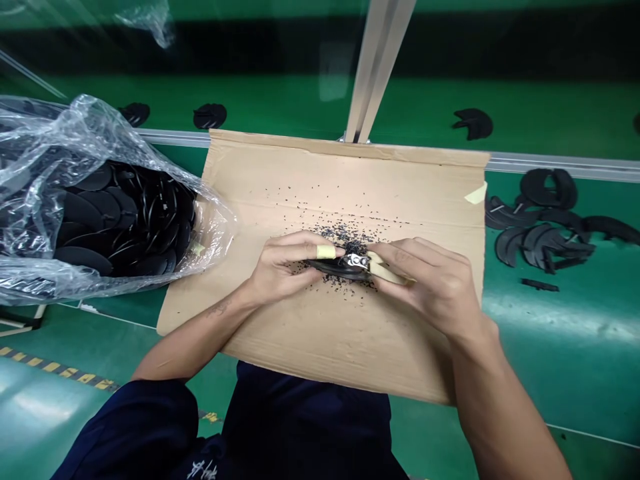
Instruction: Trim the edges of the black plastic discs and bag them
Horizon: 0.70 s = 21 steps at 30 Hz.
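Note:
Over the middle of the cardboard sheet [320, 333], my left hand [287, 267] is closed on the edge of a black curved plastic part [337, 268]. Yellow tape wraps one of its fingers. Closed round the pale yellow handles of small nippers [357, 261] is my right hand [430, 280]. The metal head of the nippers is at the part's upper edge; whether the jaws are apart I cannot make out. Many tiny black plastic scraps [345, 233] lie scattered on the cardboard around and beneath my hands.
At the left, a clear plastic bag [100, 140] lies open, full of black plastic parts [125, 213]. Several loose curved parts [540, 240] lie on the green table [575, 333] at the right. A metal post [377, 73] rises behind the cardboard.

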{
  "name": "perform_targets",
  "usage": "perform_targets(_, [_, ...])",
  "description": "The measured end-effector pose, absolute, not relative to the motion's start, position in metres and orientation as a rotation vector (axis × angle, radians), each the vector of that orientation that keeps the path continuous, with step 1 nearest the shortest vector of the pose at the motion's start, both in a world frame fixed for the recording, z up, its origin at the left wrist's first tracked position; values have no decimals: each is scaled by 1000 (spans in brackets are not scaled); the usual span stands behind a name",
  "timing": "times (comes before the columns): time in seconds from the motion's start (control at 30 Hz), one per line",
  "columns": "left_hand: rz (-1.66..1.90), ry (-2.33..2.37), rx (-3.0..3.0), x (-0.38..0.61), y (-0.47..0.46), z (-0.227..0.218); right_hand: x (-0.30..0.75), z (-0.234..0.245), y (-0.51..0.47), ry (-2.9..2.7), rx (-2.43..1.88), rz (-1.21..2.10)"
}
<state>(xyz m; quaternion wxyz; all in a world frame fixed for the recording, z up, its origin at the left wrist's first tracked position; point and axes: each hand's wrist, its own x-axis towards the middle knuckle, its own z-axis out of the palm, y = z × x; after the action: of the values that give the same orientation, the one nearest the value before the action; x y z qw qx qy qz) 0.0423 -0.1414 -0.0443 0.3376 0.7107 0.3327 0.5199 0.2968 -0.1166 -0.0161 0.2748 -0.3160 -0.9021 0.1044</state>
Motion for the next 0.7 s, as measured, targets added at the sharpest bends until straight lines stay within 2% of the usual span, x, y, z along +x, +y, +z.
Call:
perform_targets(0.13, [1338,903,1878,41,-142,-42,298,-20,-114,-2364,-888,249])
perform_targets(0.37, [1295,915,1961,42,-142,-41,297,-23,-111,-2461,-968,-76])
perform_targets(0.47, [1239,939,2002,44,-142,-40,295,-23,-111,-2476,-925,-115])
perform_targets(0.7, [1230,1192,1627,38,-137,-54,293,-26,-107,-2340,-1041,-94])
